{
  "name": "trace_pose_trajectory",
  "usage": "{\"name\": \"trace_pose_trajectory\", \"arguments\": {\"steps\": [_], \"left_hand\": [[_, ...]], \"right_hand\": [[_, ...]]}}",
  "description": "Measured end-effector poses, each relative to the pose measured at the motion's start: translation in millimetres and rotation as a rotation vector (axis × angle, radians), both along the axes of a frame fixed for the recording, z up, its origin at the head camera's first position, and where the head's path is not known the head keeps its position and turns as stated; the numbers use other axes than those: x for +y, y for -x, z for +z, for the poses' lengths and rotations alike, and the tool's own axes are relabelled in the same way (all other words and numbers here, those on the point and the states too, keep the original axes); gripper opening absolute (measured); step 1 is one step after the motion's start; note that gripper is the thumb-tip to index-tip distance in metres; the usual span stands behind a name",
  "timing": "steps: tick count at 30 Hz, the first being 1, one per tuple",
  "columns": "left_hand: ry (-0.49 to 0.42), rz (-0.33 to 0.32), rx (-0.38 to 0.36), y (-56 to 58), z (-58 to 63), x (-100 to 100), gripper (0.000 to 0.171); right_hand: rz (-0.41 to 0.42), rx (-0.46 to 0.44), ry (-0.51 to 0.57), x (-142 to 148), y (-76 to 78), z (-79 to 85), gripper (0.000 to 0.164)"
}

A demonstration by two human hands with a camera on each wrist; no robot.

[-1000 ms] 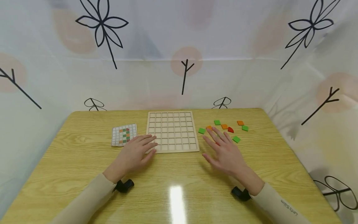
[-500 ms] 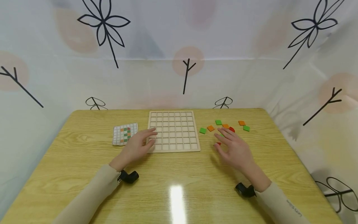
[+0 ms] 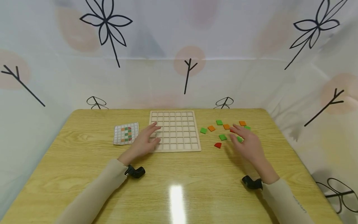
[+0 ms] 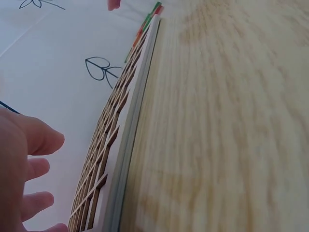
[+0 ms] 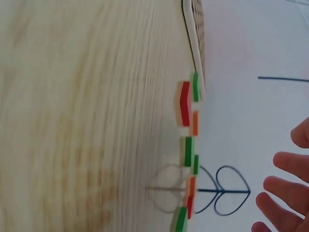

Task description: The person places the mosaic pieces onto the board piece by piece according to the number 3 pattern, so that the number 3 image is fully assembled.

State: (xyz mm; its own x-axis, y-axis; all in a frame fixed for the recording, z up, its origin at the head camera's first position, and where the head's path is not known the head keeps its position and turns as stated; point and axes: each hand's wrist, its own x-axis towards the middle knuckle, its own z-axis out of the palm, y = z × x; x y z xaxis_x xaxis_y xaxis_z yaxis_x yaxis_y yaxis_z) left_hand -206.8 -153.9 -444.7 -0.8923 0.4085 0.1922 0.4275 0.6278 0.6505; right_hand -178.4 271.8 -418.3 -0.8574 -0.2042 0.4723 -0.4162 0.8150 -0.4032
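My left hand (image 3: 142, 142) hovers at the left edge of a wooden grid board (image 3: 179, 134), fingers spread and holding nothing. In the left wrist view its fingers (image 4: 44, 137) stand apart from the board's raised grid. My right hand (image 3: 248, 145) is over the right part of the scattered tiles, its fingers loosely bent with nothing between them. Near its fingertips lie a red tile (image 3: 232, 130) and a green tile (image 3: 239, 139), both partly covered. A red quarter-round tile (image 3: 218, 145) and a green square tile (image 3: 222, 137) lie to its left.
A paper pattern card (image 3: 118, 136) with coloured squares lies left of the board. More tiles, such as an orange square (image 3: 211, 128) and a green square (image 3: 203, 130), are strewn right of the board. A patterned cloth (image 3: 156, 81) hangs behind the wooden table (image 3: 156, 193).
My right hand has moved right across the tiles, uncovering the ones on the left. My left hand has shifted slightly right and farther from me. No tile has visibly been picked up.
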Motion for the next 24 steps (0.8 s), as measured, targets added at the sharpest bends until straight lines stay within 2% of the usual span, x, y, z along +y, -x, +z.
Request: {"name": "trace_pose_trajectory", "arguments": {"steps": [4,8,11,19,24], "left_hand": [[0.025,-0.004,0.016,0.9,-1.2,4.5,0.053],[0.032,-0.007,0.018,0.9,0.8,8.1,0.053],[0.038,-0.012,-0.007,1.6,1.1,11.0,0.055],[0.09,0.099,-0.11,3.4,-6.4,15.4,0.067],[0.147,0.108,-0.104,5.1,-6.9,16.7,0.067]], "right_hand": [[-0.001,-0.009,0.022,8.6,7.6,-3.9,0.031],[-0.006,-0.079,0.066,13.3,14.9,-8.6,0.03],[-0.029,-0.139,0.099,14.8,19.1,-11.8,0.03],[-0.077,-0.294,0.144,18.3,30.1,-19.4,0.034],[-0.098,-0.342,0.164,20.7,34.7,-23.4,0.035]]}}
